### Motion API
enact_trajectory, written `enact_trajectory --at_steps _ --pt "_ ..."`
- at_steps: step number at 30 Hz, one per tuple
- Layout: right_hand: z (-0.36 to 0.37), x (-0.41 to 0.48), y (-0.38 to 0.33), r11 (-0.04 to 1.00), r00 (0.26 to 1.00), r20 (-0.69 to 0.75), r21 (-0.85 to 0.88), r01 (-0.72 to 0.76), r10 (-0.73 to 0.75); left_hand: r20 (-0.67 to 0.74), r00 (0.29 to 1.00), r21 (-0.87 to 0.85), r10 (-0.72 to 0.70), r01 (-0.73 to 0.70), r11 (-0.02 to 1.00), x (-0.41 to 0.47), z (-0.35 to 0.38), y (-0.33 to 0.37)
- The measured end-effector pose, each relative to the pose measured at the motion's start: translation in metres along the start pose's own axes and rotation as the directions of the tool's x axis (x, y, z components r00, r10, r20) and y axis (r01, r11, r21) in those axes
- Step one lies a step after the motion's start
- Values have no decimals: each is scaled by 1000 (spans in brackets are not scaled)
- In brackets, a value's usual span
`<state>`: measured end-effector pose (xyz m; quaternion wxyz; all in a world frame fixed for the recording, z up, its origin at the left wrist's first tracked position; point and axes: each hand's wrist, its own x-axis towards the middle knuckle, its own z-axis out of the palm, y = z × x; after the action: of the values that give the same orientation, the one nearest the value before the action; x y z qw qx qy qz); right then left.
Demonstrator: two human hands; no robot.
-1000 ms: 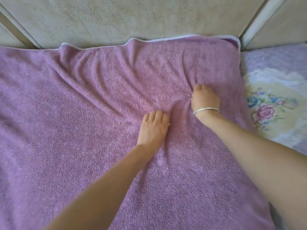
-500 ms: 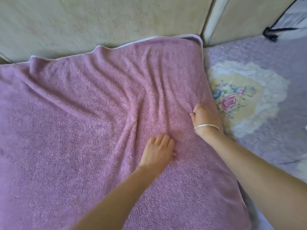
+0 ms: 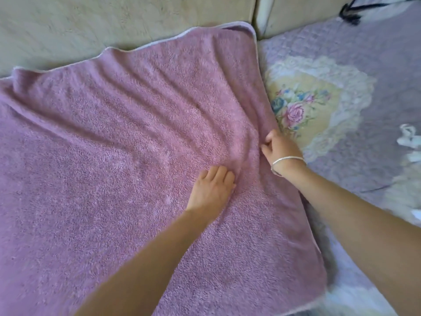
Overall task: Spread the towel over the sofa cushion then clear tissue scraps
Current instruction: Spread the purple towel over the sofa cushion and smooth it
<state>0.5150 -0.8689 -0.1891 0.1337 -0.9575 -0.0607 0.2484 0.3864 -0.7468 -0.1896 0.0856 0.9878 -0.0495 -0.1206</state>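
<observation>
A mauve terry towel (image 3: 114,156) lies spread over the sofa seat, with long creases fanning toward its right side. My left hand (image 3: 211,190) lies flat on the towel, fingers straight and pressing down. My right hand (image 3: 279,149), with a silver bracelet on the wrist, has its fingers curled at the towel's right edge and pinches the fabric there. White tissue scraps (image 3: 409,142) lie on the lilac cover at the far right.
The beige sofa backrest (image 3: 114,21) runs along the top. To the right lies a lilac quilted cover with a floral patch (image 3: 307,106). A dark strap (image 3: 350,12) shows at the top right corner.
The view has swung right, showing more of the floral cover and the tissue scraps. My right hand slid down along the towel's right edge; my left hand stays flat beside it.
</observation>
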Motion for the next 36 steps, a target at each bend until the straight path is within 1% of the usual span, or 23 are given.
enact_trajectory --at_steps 2,4,5,6,8,10,12,15,18,19,21,23,24,26,28,30,31,34,36 --pt "2 -18 15 1000 999 28 10 -26 26 -52 997 -5 62 -62 998 -5 3 9" --pt "3 -40 30 998 997 50 -24 -53 54 -58 993 16 107 -106 994 -11 -1 21" --pt "4 -51 37 997 995 74 -43 -60 63 -18 995 34 99 -98 995 -15 -3 26" --pt "6 -62 44 996 991 112 -64 -65 72 55 996 40 76 -78 996 -19 -6 31" --pt "11 -86 58 992 972 218 -111 -67 90 183 983 38 21 -28 999 -22 0 39" --pt "20 -104 69 992 954 285 -112 -64 94 204 979 66 7 -21 998 -25 7 49" --pt "28 -111 71 992 957 276 -117 -55 85 223 974 99 42 -65 993 -25 12 55" --pt "31 -113 72 991 969 238 -127 -38 68 168 985 41 47 -54 998 -26 15 59" --pt "27 -121 83 992 977 203 -113 -49 71 150 983 3 109 -111 994 -32 13 65" --pt "24 -126 90 994 977 195 -89 -70 86 158 979 1 126 -127 992 -34 11 69" --pt "25 -133 102 994 970 216 -4 -111 109 152 984 20 95 -99 995 -35 6 70" --pt "31 -142 120 981 954 254 67 -183 161 135 987 29 82 -87 996 -29 0 74" --pt "35 -148 131 971 938 281 70 -229 201 142 986 40 91 -98 994 -24 0 80" --pt "45 -159 146 949 901 332 48 -311 279 128 979 56 157 -165 985 -15 0 97" --pt "54 -165 153 930 879 345 43 -365 329 109 963 82 247 -256 963 -4 4 121" --pt "59 -166 155 926 877 341 43 -375 339 183 923 71 338 -356 932 8 13 140" --pt "61 -165 157 925 878 339 49 -377 339 235 907 81 349 -377 923 14 16 149" --pt "63 -163 165 913 865 351 62 -404 359 296 902 156 315 -371 915 31 26 161" --pt "65 -161 174 904 847 375 48 -424 377 311 907 159 283 -343 926 42 34 166"
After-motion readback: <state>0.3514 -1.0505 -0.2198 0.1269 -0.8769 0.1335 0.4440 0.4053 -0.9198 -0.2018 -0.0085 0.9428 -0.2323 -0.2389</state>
